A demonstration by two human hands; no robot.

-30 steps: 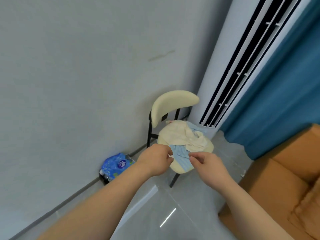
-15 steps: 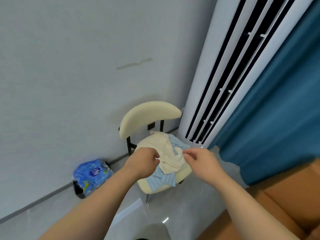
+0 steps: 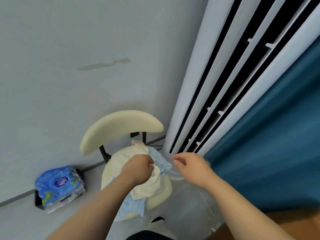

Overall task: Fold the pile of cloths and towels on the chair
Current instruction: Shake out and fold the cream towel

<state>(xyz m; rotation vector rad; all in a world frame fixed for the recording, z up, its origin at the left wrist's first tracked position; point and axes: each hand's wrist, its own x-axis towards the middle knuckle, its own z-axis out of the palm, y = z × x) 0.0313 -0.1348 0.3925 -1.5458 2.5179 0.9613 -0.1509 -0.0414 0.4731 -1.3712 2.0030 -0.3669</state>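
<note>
Cloths and towels (image 3: 149, 186) lie in a loose, unfolded pile on the seat of the chair (image 3: 119, 125). The pile's long axis runs from the seat's front edge back toward the backrest.

Nearest: both bare forearms reach forward and slightly inward over the seat. The left hand (image 3: 138, 168) is above the pile, knuckles up, fingers curled in with the thumb against the forefinger. The right hand (image 3: 192, 167) is level with it, off the seat's right side, fingers likewise curled to the thumb. Whether either hand pinches cloth cannot be determined.

Pile: a blue striped cloth (image 3: 133, 207) hangs over the front edge, and cream cloth is heaped on top.

Floor, left of the chair: a blue plastic-wrapped package (image 3: 58, 186) against the wall (image 3: 69, 49). It has an oval logo; the lettering is not legible.

Behind, right: a white floor-standing air conditioner (image 3: 194, 94), then a teal curtain (image 3: 277, 135).
</note>
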